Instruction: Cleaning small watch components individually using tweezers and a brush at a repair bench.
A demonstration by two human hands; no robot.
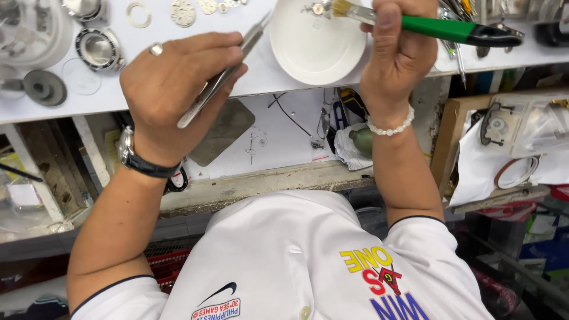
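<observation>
Spanning the top of the view, a white surface (267, 74) is seen, crowded with small watch parts.

- White dish (317, 44): round and shallow, set on the surface between the two hands; a tiny metal part (316, 8) is at its far rim, directly under the brush bristles.
- Left hand (178, 98): closed around a pair of metal tweezers (222, 77), whose tips are aimed at the left edge of the dish. A ring and a dark wristwatch (139, 159) are worn.
- Right hand (397, 53): closed around a green-handled brush (438, 26), bristles held over the far rim of the dish. A bead bracelet (391, 126) is worn at the wrist.
- Watch case ring (98, 48), a dark round disc (42, 86), a thin washer (138, 14) and several flat plates: laid out on the surface left of the dish.
- Lower shelf (278, 142): carries a sheet of white paper, thin wires and a small green bottle (361, 141).

Risk, as judged: the small part could be flicked off the rim by a firm brush stroke and lost among the clutter or down onto the shelf. Bent or scratched parts could result if the tweezers were squeezed too hard.
</observation>
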